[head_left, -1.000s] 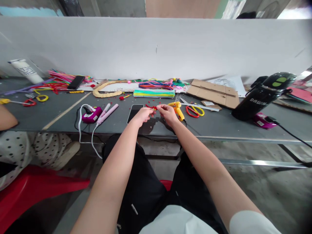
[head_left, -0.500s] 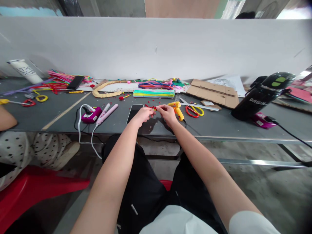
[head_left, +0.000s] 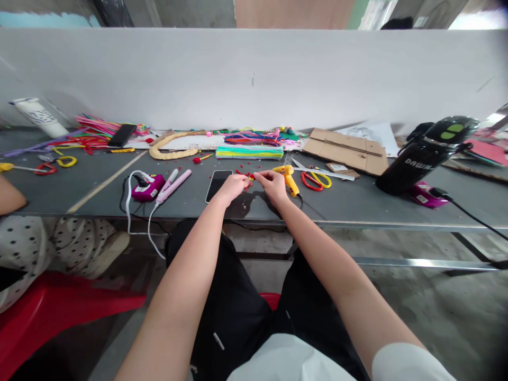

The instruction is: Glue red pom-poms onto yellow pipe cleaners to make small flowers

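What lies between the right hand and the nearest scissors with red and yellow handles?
In the head view, a yellow glue gun lies there, close beside the right hand; whether they touch isn't clear.

Left: a phone [head_left: 215, 186] lies just beside your left hand [head_left: 234, 187], then bare tabletop [head_left: 195, 194] opens as far as the pink flat iron [head_left: 174, 186] | Ahead: coloured strips [head_left: 250, 152] lie across your path before the white partition [head_left: 253, 58] | Right: the yellow glue gun [head_left: 292, 183] and scissors [head_left: 311, 182] crowd your right hand [head_left: 273, 185]; beyond, open surface along the front reaches the black bottle [head_left: 416, 164].
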{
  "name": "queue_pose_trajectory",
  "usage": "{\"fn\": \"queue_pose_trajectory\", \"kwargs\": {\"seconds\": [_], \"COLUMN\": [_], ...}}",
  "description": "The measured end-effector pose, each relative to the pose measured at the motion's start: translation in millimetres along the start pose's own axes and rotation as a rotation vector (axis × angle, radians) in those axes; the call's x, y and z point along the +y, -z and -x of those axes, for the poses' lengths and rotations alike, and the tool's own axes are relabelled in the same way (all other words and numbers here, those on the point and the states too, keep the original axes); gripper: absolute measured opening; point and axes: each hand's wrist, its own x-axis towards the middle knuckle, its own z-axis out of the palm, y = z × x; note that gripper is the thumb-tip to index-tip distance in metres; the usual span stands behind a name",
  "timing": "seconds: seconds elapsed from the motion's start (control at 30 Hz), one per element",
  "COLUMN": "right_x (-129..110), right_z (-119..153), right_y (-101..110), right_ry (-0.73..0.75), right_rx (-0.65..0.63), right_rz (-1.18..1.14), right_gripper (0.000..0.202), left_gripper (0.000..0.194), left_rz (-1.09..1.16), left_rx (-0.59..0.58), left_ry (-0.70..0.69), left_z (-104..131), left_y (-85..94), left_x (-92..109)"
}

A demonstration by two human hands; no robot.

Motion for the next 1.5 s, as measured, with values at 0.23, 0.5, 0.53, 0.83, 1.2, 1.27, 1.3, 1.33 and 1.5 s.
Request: {"fn": "queue_pose_trajectory", "kwargs": {"seconds": [0.23,0.5,0.53,0.83,1.2,1.27,1.3,1.33,1.5], "right_x": [-1.8,-3.3,-3.6,-5.0,-4.4,-6.1,-7.2,-8.2,-11.6], "right_z": [2.2,3.2,3.5,5.4,4.8,4.5,4.5,4.5,6.1], "right_y": [0.6,-0.4,-0.8,-2.8,-2.9,-1.8,-1.2,-0.6,2.0], "right_ry": [0.032,0.032,0.019,-0.047,-0.094,-0.11,-0.124,-0.14,-0.224], "right_rx": [0.001,0.005,-0.011,-0.17,-0.219,-0.221,-0.226,-0.236,-0.321], "right_rz": [0.049,0.02,0.0,-0.153,-0.195,-0.196,-0.206,-0.225,-0.321], "right_gripper": [0.034,0.036,0.038,0.041,0.041,0.042,0.042,0.042,0.039], "left_gripper": [0.018,0.018,0.017,0.012,0.008,0.01,0.01,0.011,0.014], "left_rz": [-0.014,-0.008,-0.008,-0.026,0.032,0.067,0.086,0.106,0.174], "left_rx": [-0.013,0.009,0.012,-0.001,-0.086,-0.141,-0.173,-0.204,-0.3], "left_ry": [-0.022,-0.012,-0.011,-0.013,0.018,0.031,0.037,0.043,0.081], "left_z": [1.5,0.4,0.6,5.6,6.4,5.8,5.7,5.8,8.9], "left_y": [0.7,0.9,1.1,6.5,11.0,13.3,14.7,16.2,23.7], "left_x": [-0.2,0.2,0.2,3.6,3.9,3.8,4.1,4.6,9.1]}}
